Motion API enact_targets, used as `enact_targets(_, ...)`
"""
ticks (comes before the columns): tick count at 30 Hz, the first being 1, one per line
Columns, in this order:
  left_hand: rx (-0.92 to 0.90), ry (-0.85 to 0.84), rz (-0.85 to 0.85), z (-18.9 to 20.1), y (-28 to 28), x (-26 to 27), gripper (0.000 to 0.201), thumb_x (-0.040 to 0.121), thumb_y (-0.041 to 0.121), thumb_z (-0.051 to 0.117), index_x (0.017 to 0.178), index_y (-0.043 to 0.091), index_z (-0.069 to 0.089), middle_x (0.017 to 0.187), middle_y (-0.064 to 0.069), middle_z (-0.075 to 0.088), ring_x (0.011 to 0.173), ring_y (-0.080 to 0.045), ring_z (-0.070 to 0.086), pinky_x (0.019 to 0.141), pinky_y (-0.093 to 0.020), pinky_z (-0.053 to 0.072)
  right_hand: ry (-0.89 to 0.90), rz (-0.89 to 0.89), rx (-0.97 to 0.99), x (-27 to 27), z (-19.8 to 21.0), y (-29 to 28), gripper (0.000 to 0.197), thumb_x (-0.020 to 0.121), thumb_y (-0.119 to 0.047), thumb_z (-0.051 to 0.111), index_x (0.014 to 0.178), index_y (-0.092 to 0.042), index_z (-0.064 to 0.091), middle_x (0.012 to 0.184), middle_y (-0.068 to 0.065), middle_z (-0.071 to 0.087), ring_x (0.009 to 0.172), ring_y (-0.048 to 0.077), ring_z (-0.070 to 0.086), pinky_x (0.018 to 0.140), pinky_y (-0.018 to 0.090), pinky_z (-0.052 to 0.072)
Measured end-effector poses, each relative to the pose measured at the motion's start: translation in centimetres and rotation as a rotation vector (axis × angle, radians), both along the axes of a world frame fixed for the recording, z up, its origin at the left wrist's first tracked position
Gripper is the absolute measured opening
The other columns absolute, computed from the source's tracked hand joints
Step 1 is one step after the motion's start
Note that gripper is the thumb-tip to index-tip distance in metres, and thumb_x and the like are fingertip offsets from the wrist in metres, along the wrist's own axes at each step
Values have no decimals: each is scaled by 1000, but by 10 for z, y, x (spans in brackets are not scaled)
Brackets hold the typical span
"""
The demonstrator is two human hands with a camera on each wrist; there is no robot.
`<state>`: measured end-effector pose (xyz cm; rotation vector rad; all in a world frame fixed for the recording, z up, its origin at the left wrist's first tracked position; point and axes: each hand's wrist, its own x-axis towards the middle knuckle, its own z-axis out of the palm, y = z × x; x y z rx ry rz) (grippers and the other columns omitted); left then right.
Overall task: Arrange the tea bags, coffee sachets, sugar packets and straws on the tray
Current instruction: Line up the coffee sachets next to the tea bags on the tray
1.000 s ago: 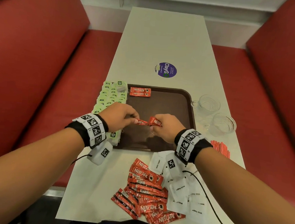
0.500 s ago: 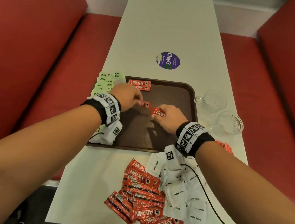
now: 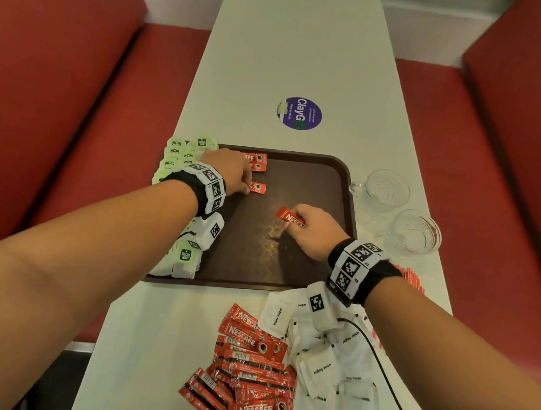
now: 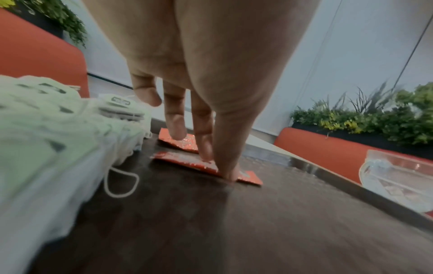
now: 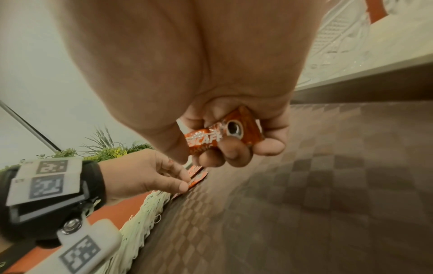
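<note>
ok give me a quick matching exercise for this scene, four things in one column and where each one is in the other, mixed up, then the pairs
Things
1. tea bags
2. sugar packets
3. glass cups
4. coffee sachet with the logo up

Places
A. on the table, just off the right rim of the tray
B. pinched in the right hand, over the tray
C. lined along the left side of the tray
D. loose on the table, nearer the person than the tray

Pairs: 1-C, 2-D, 3-A, 4-B
</note>
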<state>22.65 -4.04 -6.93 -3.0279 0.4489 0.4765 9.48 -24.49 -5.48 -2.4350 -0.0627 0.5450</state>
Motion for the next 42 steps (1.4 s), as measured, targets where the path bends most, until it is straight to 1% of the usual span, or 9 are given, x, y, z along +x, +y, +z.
enact_targets(10, 63, 2, -20, 14, -11, 13, 16, 92, 23, 62, 101, 30, 73, 112, -1, 69, 100, -26, 64, 82, -34, 49, 24, -101, 116, 1, 7, 5, 4, 98, -21, 50, 102, -21, 51, 91, 7, 68, 73, 20, 61, 65, 33, 47)
enact_targets(14, 23, -32, -29, 15, -12, 11, 19, 91, 32, 60, 104, 26, 73, 104, 0, 70, 92, -24, 65, 83, -36, 53, -12, -68, 123, 3, 10, 6, 6, 98, -19, 52, 102, -22, 56, 87, 0, 71, 68, 14, 62, 68, 33, 52)
enact_targets(17, -228, -86, -76, 28, -16, -3, 27, 94, 47, 56, 102, 28, 72, 102, 4, 70, 94, -19, 62, 81, -32, 48, -11, -58, 112, 5, 10, 6, 6, 100, -21, 53, 101, -24, 58, 81, -2, 72, 66, 11, 61, 66, 30, 50)
enact_targets(20, -498, 109, -223, 52, -22, -35, 31, 91, 54, 60, 101, 28, 74, 92, 11, 70, 86, -7, 61, 77, -26, 46, -43, -41, 118, 6, 13, 8, 5, 101, -23, 54, 97, -23, 58, 78, -4, 72, 74, 9, 65, 69, 28, 46)
enact_targets(25, -443, 124, -369, 52, -9, -51, 8, 89, 30, 70, 94, 26, 75, 82, 14, 69, 79, -5, 62, 82, -31, 51, -28, -43, 124, 5, 16, 9, 8, 98, -21, 62, 92, -24, 59, 73, -6, 70, 55, 9, 63, 55, 22, 51)
enact_targets(32, -475, 190, -383, 50, -1, -66, 24, 88, 44, 69, 102, 25, 74, 86, 11, 70, 77, -5, 60, 72, -25, 47, -45, -8, 215, 1, 18, 13, 12, 95, -27, 67, 85, -25, 62, 72, -7, 74, 55, 21, 69, 64, 35, 59)
enact_targets(36, -425, 176, -375, 47, 5, -62, 15, 88, 37, 70, 96, 24, 74, 79, 12, 68, 70, -2, 56, 67, -23, 39, 16, -33, 234, 1, 20, 15, 5, 94, -27, 68, 92, -22, 67, 72, -7, 74, 64, 24, 73, 68, 37, 61)
enact_targets(40, -418, 245, -325, 45, 15, -57, 5, 90, 33, 70, 93, 33, 73, 76, 17, 66, 69, 1, 56, 62, -13, 36, 26, -17, 171, -1, 22, 14, 7, 96, -28, 65, 97, -24, 72, 79, -5, 75, 62, 17, 71, 73, 37, 62)
enact_targets(42, -407, 212, -277, 41, 14, -53, 7, 90, 32, 70, 94, 30, 74, 78, 16, 67, 73, -1, 58, 67, -17, 39, 14, -8, 119, -2, 22, 15, 13, 95, -33, 67, 105, -24, 69, 83, -5, 75, 65, 15, 71, 76, 36, 62)
